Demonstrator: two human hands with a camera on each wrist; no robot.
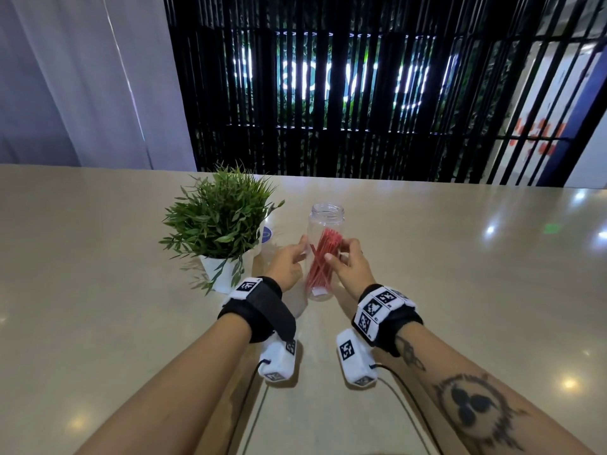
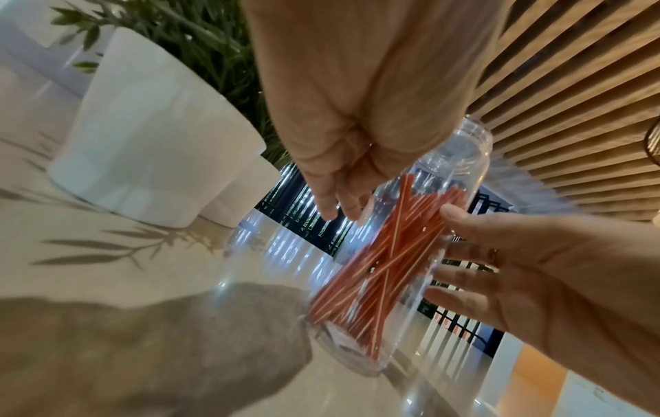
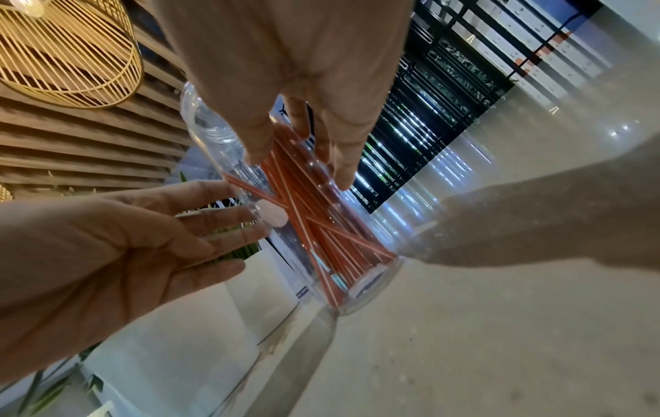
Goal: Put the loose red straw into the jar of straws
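Observation:
A tall clear jar [image 1: 325,221] stands upright on the beige table [image 1: 460,274], its mouth uncovered. A bundle of red straws [image 1: 323,257] leans inside it, some crossing each other. I see no straw lying outside the jar. My left hand [image 1: 295,254] is at the jar's left wall with straight fingers, and in the right wrist view a fingertip [image 3: 273,215] presses the plastic. My right hand [image 1: 343,254] is at the jar's right wall, fingers spread and relaxed. From the left wrist, its fingertips [image 2: 446,211] are at the jar [image 2: 460,158].
A green potted plant [image 1: 220,218] in a white pot [image 1: 223,274] stands just left of my left hand. Between them is a clear object with a round blue mark [image 1: 266,234]. A black slatted screen runs along the table's far edge.

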